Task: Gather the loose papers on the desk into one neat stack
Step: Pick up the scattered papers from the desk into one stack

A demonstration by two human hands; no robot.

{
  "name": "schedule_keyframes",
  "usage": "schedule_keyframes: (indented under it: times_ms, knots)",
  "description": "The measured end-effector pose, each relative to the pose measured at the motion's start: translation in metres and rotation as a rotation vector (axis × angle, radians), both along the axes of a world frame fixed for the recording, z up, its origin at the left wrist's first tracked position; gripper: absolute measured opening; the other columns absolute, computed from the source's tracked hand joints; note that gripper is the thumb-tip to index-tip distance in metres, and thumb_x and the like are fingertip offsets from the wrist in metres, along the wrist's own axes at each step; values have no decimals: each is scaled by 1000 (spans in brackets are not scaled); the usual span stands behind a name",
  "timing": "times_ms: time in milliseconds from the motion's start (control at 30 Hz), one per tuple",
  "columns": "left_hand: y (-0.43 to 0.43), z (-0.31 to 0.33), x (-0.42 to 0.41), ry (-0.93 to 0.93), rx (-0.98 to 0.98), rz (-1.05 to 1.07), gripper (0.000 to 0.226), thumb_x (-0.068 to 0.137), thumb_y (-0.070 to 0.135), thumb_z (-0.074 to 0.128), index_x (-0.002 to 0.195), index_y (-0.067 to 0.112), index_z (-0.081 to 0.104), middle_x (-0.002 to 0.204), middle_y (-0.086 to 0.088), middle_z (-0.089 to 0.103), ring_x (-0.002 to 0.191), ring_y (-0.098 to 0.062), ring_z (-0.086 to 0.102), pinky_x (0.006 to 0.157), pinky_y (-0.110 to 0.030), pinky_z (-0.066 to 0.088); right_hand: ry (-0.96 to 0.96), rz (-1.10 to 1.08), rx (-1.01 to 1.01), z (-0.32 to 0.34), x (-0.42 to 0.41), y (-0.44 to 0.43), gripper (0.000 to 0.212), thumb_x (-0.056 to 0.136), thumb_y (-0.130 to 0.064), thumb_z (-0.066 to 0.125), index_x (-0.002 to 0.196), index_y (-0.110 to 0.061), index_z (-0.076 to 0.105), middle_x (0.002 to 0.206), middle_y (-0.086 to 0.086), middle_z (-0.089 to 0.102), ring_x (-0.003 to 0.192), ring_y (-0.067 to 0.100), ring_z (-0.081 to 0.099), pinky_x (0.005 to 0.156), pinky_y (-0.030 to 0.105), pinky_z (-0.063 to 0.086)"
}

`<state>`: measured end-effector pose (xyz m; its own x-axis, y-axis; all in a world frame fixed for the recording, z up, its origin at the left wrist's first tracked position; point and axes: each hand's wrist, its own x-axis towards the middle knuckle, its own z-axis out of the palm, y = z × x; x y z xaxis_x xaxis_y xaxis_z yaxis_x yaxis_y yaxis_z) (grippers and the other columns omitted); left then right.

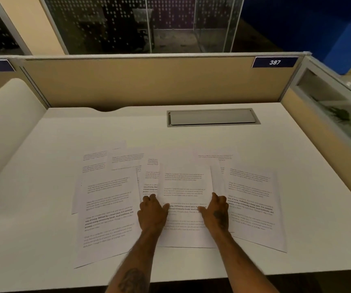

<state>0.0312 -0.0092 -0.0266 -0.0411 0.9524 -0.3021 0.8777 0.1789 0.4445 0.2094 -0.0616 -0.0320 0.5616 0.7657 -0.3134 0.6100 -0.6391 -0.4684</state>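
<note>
- A white desk is lying under scattered papers.
- The left hand and right hand are pinching the middle sheet by its sides — its length pointing away.

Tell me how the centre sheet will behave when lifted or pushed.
The centre sheet looks thin, so it is likely very light and floppy, drooping if lifted by an edge. Lying flat over other sheets on the smooth desk, it should slide easily and may drag those along.

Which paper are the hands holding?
The middle sheet, lying on top. The left hand and right hand grip its side edges; the other sheets spread out beside and behind it.
</note>
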Motion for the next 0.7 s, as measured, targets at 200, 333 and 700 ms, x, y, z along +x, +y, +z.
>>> schedule_keyframes:
  times_ms: [200, 333, 700]
  knots:
    - [7, 2, 4, -237, -108, 152, 43, 87, 23, 69, 127, 11, 58, 122, -8, 66, 106, -26, 65, 85, -37, 51, 272, -224, 103, 4, 5, 12, 46, 89, -9, 67, 132, -4, 52, 127, 17, 61, 108, 31, 64, 85, 36, 58]
    - [18, 14, -1, -473, -125, 210, 16, 88, 19, 66, 103, 12, 70, 107, -9, 74, 91, -24, 71, 89, -44, 58, 463, -197, 219, 19, 14, 14, 27, 96, -14, 58, 121, -5, 63, 120, 11, 69, 97, 24, 64, 83, 30, 52]
    - [25, 60, -44, -1257, -333, 225, 32, 95, 11, 61, 126, 6, 61, 118, -22, 72, 107, -43, 69, 96, -63, 51, 914, -61, 335, 80, 33, 30, 26, 92, -33, 66, 109, -13, 70, 105, 3, 76, 93, 18, 72, 77, 27, 56]
